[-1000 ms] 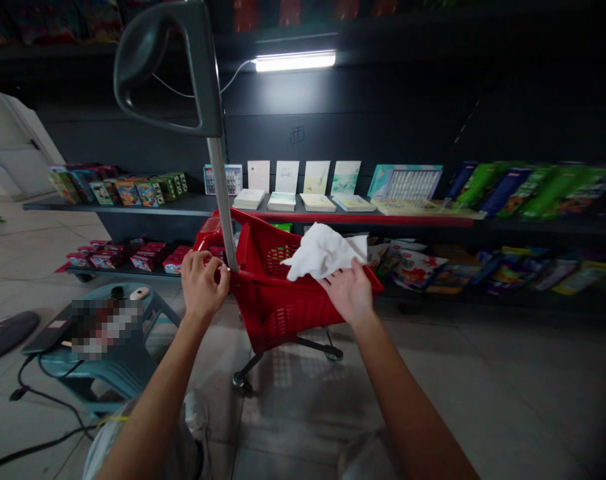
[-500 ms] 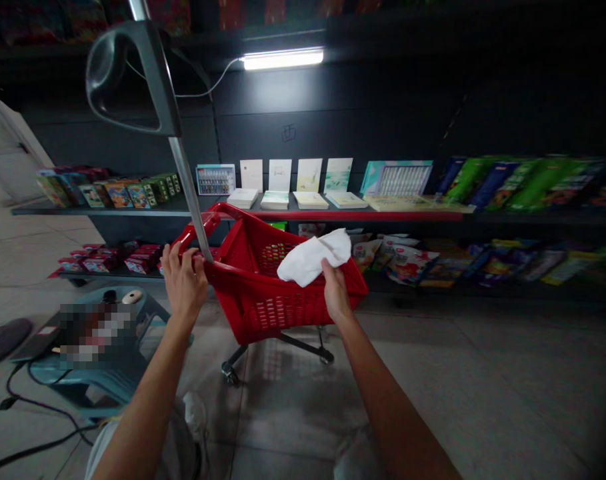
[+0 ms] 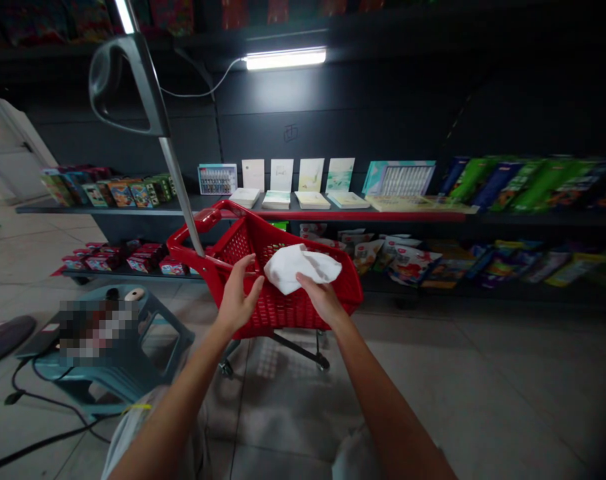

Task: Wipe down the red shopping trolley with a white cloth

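Observation:
My right hand (image 3: 323, 300) grips a white cloth (image 3: 303, 267) over the near rim of a red shopping cart (image 3: 283, 310). The cloth is loosely bunched, its far part hanging above the basket. To the left, my left hand (image 3: 240, 297) is in front of the cart's near side, fingers apart and holding nothing. Its fingertips point toward the cloth with a small gap between. A metal pole with a grey loop handle (image 3: 155, 100) rises at the cart's handle end.
Behind the cart, a shelf (image 3: 303, 215) bears books, marker sets and snack packs. Bagged snacks (image 3: 407, 260) lie on the lower shelf. A blue-grey stool (image 3: 167, 320) with a blurred-out item stands at left, black cables (image 3: 47, 440) beside it. A lamp (image 3: 285, 59) glows above.
My left hand has left the cart's handle end and moved right toward the cloth. My right hand has shifted the cloth slightly left and down. The cart has turned or shifted slightly.

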Demonstrator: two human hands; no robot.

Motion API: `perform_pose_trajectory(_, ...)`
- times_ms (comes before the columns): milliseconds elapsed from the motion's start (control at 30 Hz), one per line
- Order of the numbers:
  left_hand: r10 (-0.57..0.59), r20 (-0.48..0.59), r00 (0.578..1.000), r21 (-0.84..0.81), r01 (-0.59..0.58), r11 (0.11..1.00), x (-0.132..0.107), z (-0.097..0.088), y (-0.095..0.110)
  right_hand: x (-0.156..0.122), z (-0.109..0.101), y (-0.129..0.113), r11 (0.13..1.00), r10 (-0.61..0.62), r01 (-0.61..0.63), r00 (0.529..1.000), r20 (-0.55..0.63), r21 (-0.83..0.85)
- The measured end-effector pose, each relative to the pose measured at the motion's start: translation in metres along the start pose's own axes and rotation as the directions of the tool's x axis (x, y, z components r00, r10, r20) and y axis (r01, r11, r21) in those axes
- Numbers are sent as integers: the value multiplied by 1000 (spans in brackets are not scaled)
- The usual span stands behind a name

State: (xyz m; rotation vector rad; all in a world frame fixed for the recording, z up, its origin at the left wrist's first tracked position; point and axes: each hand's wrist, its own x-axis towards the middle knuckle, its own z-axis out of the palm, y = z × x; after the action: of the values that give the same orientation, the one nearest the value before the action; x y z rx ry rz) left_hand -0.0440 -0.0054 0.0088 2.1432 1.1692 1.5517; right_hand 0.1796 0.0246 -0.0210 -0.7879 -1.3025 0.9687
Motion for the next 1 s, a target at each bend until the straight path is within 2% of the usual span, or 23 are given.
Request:
perform_pose_trajectory(167, -84, 184, 979, -143, 111, 983, 10, 12, -4, -6, 8, -9, 1000, 19, -20, 993, 119, 6)
perform_pose_trajectory(267, -88, 216, 972, -223, 137, 965, 14, 12, -12, -7, 9, -13, 999, 23, -17, 988, 150, -40)
perform_pose_trajectory(333, -72, 158, 985, -226, 107, 968, 17, 10, -15, -5, 5, -15, 998, 4, 3, 992, 124, -55)
perform_pose_trajectory(500, -37, -102, 994, -201, 16, 980, 25, -5, -15, 2, -15, -23, 992, -119, 120, 992, 39, -42)
perform_pose_trajectory(567, 4, -121, 993, -156, -23, 987, 27, -12, -12, 6, -22, -28, 978, -184, 179, 982, -47, -104)
perform_pose_trajectory(600, 34, -83, 996, -131, -45, 990, 27, -15, -10, 8, -25, -31, 966, -223, 207, 971, -89, -157)
perform_pose_trajectory(667, 107, 67, 992, -102, -99, 990, 25, -18, -5, 11, -30, -35, 930, -289, 253, 952, -105, -269)
perform_pose_trajectory(767, 159, 294, 943, -117, -130, 985, 20, -17, -1, 13, -40, -40, 897, -290, 280, 957, 20, -343)
perform_pose_trajectory(867, 116, 394, 912, -115, -76, 990, 17, -18, 0, 13, -53, -47, 916, -185, 250, 957, 222, -313)
perform_pose_trajectory(933, 73, 436, 897, -120, -22, 993, 17, -22, -1, 12, -61, -52, 939, -77, 187, 932, 355, -287)
perform_pose_trajectory(1000, 19, 474, 880, -146, 57, 988, 20, -28, 0, 10, -68, -53, 950, 41, 96, 905, 424, -296)
